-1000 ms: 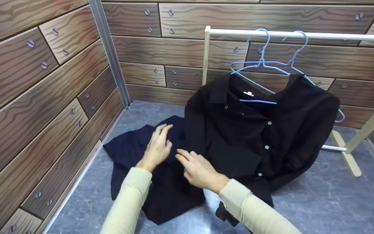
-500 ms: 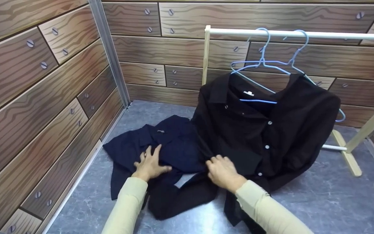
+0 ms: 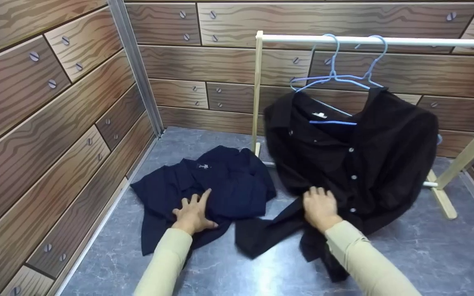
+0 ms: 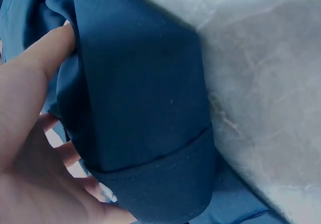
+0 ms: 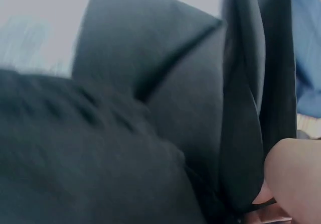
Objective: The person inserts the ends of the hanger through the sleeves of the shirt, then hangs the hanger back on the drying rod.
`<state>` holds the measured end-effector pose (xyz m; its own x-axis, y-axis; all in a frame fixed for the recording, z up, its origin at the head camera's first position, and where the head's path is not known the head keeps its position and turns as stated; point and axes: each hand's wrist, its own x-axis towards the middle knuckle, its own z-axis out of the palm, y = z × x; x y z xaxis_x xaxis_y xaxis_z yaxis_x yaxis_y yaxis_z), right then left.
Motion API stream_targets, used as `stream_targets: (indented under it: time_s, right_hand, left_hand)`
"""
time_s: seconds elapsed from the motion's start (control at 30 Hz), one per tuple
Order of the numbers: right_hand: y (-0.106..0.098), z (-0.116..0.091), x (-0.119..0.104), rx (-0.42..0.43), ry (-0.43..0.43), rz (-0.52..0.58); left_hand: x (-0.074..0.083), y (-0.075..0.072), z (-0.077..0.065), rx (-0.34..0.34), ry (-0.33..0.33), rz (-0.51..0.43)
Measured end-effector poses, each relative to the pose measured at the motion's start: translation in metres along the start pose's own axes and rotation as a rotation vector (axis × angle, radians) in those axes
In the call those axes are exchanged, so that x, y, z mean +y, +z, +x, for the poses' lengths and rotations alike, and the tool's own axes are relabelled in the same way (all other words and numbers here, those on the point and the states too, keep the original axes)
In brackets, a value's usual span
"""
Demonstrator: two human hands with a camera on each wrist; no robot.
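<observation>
Gripping black button-front cloth shirt (image 3: 335, 164), on blue wire hanger (image 3: 333, 76), in my right hand (image 3: 320, 207), probably holding it clear of navy cloth shirt (image 3: 231, 185) on grey marbled surface (image 3: 257, 279); my left hand (image 3: 191, 213), fingers spread, seemingly steadies the navy one.

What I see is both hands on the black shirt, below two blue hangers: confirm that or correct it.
Not both hands: only the right hand is on the black shirt, below two blue hangers. The left hand is on the navy garment, as the head view shows.
</observation>
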<state>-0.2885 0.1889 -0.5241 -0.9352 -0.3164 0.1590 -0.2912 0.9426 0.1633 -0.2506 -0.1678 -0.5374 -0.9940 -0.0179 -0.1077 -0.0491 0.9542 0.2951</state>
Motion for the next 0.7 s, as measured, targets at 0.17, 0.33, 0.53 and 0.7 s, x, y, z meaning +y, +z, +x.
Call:
stream_targets:
  time_s: [0.17,0.33,0.53,0.7]
  right_hand:
    - [0.001,-0.002,0.014,0.007,0.017,0.014]
    - [0.001,-0.002,0.020,0.023,0.000,0.027]
    - [0.003,-0.004,0.025,0.001,-0.001,0.066]
    - [0.004,-0.003,0.029,-0.023,0.000,0.092]
  left_hand:
    - [0.009,0.004,-0.011,-0.043,0.039,0.018]
    - [0.019,0.006,-0.021,-0.085,0.064,0.060]
    - [0.035,0.007,-0.038,-0.120,0.130,0.114]
    - [0.051,0.011,-0.051,-0.149,0.181,0.154]
